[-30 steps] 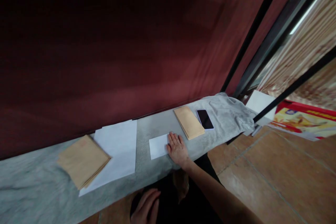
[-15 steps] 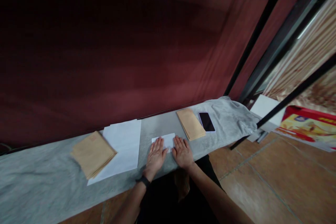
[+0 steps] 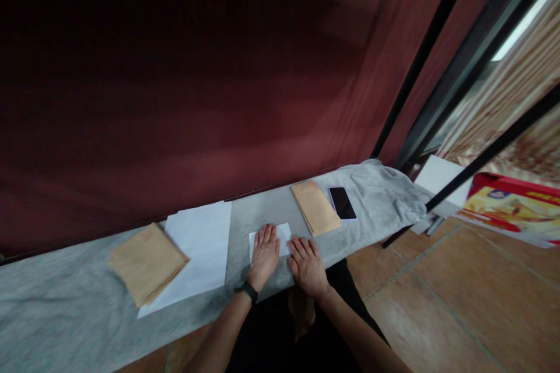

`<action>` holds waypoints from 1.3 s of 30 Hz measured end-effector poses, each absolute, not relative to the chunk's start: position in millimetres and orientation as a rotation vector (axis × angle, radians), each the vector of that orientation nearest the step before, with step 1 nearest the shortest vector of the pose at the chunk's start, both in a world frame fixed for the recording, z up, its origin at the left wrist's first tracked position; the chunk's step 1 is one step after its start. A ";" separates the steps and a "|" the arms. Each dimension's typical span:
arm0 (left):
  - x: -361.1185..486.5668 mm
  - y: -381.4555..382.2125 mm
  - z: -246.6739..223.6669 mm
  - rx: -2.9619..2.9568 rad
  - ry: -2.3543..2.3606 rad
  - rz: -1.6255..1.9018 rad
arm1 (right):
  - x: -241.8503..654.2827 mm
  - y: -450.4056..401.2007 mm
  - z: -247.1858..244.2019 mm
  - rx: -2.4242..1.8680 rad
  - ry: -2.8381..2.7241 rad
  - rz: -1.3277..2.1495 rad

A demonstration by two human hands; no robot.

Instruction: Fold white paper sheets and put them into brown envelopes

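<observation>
A small white paper [image 3: 283, 234] lies on the grey cloth in front of me. My left hand [image 3: 265, 253] rests flat on it, fingers together and stretched forward, a dark band on the wrist. At the paper's right edge, my right hand [image 3: 308, 263] lies palm down with its fingers slightly spread. Neither hand grips anything. To the right is a stack of brown envelopes [image 3: 315, 207], beside a dark-screened phone [image 3: 343, 203]. Large white sheets [image 3: 205, 245] lie on the left, partly under another pile of brown envelopes [image 3: 149, 264].
The grey cloth [image 3: 380, 204] covers a long narrow bench against a dark red panel [image 3: 245, 99]. Black metal bars [image 3: 411, 81] rise at the right. Beyond them, a white box [image 3: 444, 180] and a red and yellow box [image 3: 514, 207] stand near a curtain.
My left hand has moved right and forward across the small paper. My right hand has slid slightly back, towards the paper's near right edge. The view has shifted a little.
</observation>
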State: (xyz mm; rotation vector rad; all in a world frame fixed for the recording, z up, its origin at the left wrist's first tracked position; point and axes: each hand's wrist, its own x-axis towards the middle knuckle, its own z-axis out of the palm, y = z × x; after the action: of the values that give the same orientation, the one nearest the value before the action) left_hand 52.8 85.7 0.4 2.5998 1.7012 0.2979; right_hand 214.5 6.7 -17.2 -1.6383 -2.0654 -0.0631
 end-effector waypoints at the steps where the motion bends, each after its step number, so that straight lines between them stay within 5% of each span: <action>1: 54.3 89.9 2.0 2.583 1.706 0.296 | 216.4 3.8 -16.3 -1.618 -2.078 -0.050; 13: 51.3 135.3 49.4 2.435 1.653 0.245 | 223.5 -9.3 -17.2 -1.550 -2.077 0.017; 21: 44.0 99.6 99.4 2.753 1.566 0.535 | 227.7 -1.1 -34.5 -1.525 -1.803 0.202; 30: 39.9 44.8 15.8 2.899 1.392 0.322 | 222.5 8.5 -29.7 -1.529 -1.444 0.413; 39: 21.2 42.7 -1.9 2.890 1.400 0.348 | 194.9 25.1 -14.3 -1.407 -1.680 0.339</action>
State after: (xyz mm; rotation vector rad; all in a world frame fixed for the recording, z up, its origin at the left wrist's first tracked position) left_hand 21.2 42.7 -1.9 2.8900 1.3996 0.3482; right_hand 194.9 25.1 -14.3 -1.4074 -1.6796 0.3394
